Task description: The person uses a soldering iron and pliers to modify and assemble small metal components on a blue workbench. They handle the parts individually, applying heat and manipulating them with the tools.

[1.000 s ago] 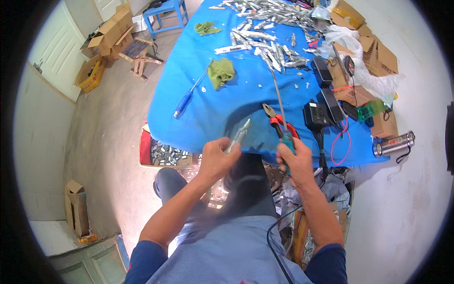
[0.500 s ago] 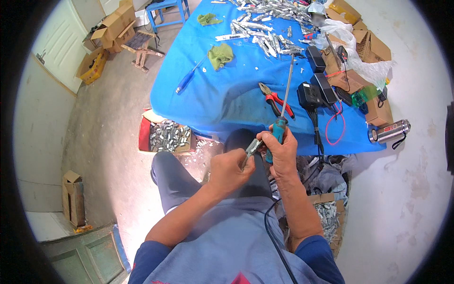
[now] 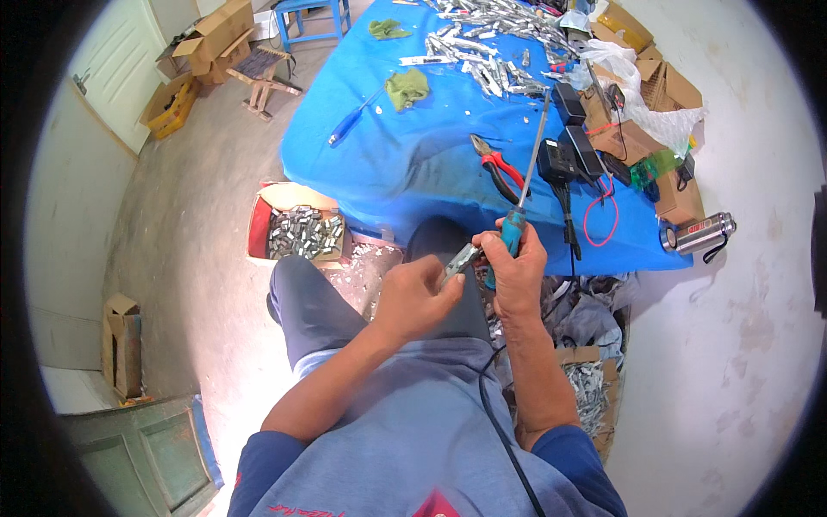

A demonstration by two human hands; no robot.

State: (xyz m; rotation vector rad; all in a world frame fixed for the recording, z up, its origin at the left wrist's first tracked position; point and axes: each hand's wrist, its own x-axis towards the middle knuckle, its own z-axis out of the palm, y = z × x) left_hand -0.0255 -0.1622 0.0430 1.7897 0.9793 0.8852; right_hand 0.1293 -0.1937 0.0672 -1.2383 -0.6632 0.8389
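Above my lap, a small, narrow silver-grey metal piece [image 3: 463,260] spans the gap between my two hands. My left hand [image 3: 415,297] is closed around its lower end, thumb and curled fingers pinching it. My right hand [image 3: 522,274] wraps a screwdriver with a teal handle [image 3: 512,230], its long shaft pointing up and away over the blue table. The right thumb also presses on the upper end of the metal piece. Just beyond the hands lie pliers [image 3: 496,168] with red and black handles. The fingers partly hide both ends of the metal piece.
Many similar metal pieces [image 3: 482,52] are heaped at the far end of the blue-covered table [image 3: 388,172]. A blue screwdriver [image 3: 345,129] and green cloths lie on it. Black adapters [image 3: 557,159] and a steel flask [image 3: 702,233] stand right. A box of small metal parts [image 3: 258,231] sits left.
My left fingers have loosened slightly and shifted along the metal piece, with the thumb now straighter. The right hand keeps its hold on the screwdriver. The whole view has shifted slightly.
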